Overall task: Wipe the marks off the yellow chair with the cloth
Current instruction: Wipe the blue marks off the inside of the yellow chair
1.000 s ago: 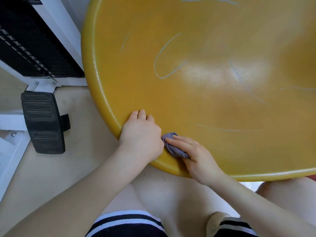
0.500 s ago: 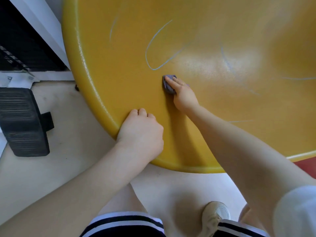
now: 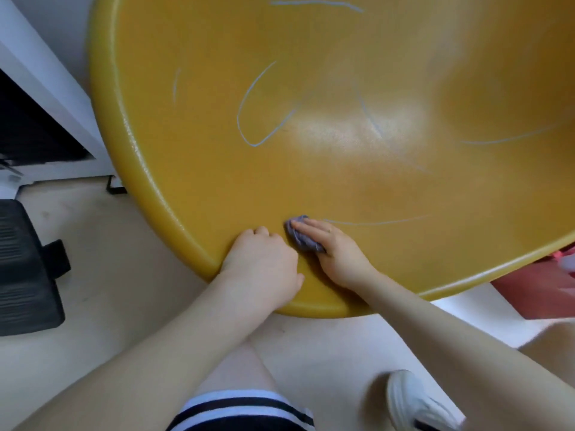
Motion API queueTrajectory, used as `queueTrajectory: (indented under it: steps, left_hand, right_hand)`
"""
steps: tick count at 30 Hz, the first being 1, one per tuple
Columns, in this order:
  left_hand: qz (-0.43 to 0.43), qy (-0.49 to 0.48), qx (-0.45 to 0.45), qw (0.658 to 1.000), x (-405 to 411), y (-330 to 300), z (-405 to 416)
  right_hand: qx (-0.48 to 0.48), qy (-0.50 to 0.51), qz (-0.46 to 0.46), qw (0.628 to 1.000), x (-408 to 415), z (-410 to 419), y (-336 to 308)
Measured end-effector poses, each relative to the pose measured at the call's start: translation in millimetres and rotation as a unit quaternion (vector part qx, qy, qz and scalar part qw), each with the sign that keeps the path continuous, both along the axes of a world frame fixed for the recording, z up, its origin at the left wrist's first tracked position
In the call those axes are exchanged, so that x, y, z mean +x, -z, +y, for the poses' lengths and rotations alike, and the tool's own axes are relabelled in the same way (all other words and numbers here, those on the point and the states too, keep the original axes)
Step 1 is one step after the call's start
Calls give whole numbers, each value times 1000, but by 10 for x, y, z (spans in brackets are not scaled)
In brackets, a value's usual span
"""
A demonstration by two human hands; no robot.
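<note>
Cloth [image 3: 300, 236] back near rim — right hand [image 3: 337, 253] flat; left hand [image 3: 264, 262] grips chair [image 3: 217, 181].

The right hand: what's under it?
A crumpled purple cloth lies under the right hand, pressed to the yellow chair. Whether any mark lies beneath the cloth cannot be seen; a pale line starts beside the fingers.

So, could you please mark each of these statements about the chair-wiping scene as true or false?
1. The right hand presses the cloth on the yellow chair. True.
2. The left hand holds the cloth. False: it grips the chair's front rim, beside the cloth.
3. The chair is already free of marks. False: several pale lines remain, including a curved loop.
4. A thin line runs to the right of the cloth. True.
5. The cloth is bright red. False: it is greyish purple.
</note>
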State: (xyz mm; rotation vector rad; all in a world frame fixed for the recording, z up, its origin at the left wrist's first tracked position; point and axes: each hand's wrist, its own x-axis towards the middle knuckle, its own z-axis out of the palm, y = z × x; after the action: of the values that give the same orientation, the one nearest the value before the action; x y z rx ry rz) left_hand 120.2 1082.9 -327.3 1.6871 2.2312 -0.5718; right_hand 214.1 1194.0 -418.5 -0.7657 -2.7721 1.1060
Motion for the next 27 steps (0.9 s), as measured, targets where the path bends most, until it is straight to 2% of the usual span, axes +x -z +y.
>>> queueTrajectory:
  steps: [4, 7, 11, 14, 17, 24, 27]
  left_hand:
    - [6, -7, -5, 1000, 1, 24, -4]
    - [22, -49, 19, 998, 46, 27, 12]
    - [39, -142, 66, 987, 267, 84, 54]
    - [27, -173, 56, 983, 389, 151, 141]
    - [26, -186, 24, 982, 434, 203, 207]
    - [-5, -213, -34, 976, 418, 416, 510]
    - [-11, -236, -32, 971, 415, 538, 578]
  right_hand:
    - [51, 55, -41, 996, -618, 564, 107]
    - [113, 65, -84, 988, -737, 706, 175]
    - [104, -42, -61, 992, -193, 385, 86]
    - [51, -120, -32, 991, 540, 121, -150]
    - [30, -145, -16, 989, 853, 142, -147]
    - [116, -130, 30, 984, -114, 896, 341]
    - [127, -102, 1, 987, -609, 1318, 380]
